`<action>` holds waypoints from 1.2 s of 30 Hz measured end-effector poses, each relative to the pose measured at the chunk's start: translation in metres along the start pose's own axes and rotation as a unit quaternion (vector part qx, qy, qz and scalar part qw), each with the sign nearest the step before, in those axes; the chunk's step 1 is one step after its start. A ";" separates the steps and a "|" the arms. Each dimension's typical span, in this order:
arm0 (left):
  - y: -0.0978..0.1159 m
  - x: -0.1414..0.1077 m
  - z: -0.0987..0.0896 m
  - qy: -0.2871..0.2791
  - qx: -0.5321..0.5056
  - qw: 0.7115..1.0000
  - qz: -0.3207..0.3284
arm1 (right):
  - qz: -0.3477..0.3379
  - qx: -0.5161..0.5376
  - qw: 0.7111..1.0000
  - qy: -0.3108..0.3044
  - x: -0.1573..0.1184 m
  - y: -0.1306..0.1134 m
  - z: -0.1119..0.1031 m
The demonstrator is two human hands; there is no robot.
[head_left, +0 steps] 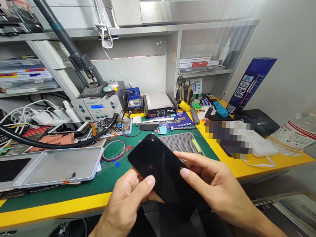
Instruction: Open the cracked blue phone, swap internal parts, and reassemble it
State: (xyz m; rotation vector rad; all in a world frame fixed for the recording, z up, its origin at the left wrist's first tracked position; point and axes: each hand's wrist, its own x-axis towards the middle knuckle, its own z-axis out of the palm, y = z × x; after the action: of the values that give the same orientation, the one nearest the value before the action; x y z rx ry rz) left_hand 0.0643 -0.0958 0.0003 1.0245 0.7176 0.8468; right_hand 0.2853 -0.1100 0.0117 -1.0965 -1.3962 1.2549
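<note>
A black smartphone [161, 166] with a dark, glossy screen is held tilted in front of the bench's near edge. My left hand [127, 196] grips its left side, the thumb lying along the edge of the screen and the fingers tucked beneath. On the other side my right hand [213, 185] holds the phone's right edge, with the thumb on the front and the fingers partly hidden behind it. Just beyond the phone lies a grey perforated metal plate [182, 144] on the green work mat [86, 192].
An open shallow metal tin [61, 165] sits at the left near a coil of red wire [114, 149]. Behind stand a soldering station [98, 108] and a small hot plate [159, 101]. A large clear bottle [300, 131] and a black box [257, 121] occupy the right side.
</note>
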 end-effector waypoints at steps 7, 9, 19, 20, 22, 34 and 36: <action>0.010 -0.010 -0.001 -0.047 0.059 0.997 -0.012 | -0.075 -0.126 0.989 0.033 -0.015 0.003 0.004; 0.014 -0.010 0.000 -0.062 0.060 0.996 -0.013 | -0.070 -0.133 0.988 0.041 -0.016 0.002 0.005; 0.023 0.005 -0.006 -0.048 0.044 0.998 0.019 | 0.026 0.020 0.996 0.080 -0.023 0.009 0.013; 0.023 0.006 -0.006 -0.037 0.046 0.998 0.026 | 0.028 0.027 0.995 0.088 -0.024 0.012 0.014; 0.024 0.007 -0.006 -0.024 0.056 0.998 0.032 | 0.035 0.029 0.994 0.102 -0.025 0.018 0.014; 0.032 0.007 -0.012 -0.046 0.104 0.993 0.040 | 0.043 0.064 0.996 0.045 -0.031 0.019 0.026; 0.032 0.009 -0.011 -0.035 0.108 0.992 0.049 | 0.034 0.067 0.996 0.039 -0.031 0.018 0.027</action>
State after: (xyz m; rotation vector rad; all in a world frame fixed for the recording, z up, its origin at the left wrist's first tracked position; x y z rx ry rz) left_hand 0.0507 -0.0748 0.0254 1.2864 0.7153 0.8248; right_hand 0.2644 -0.1432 -0.0102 -1.0967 -1.2063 1.3209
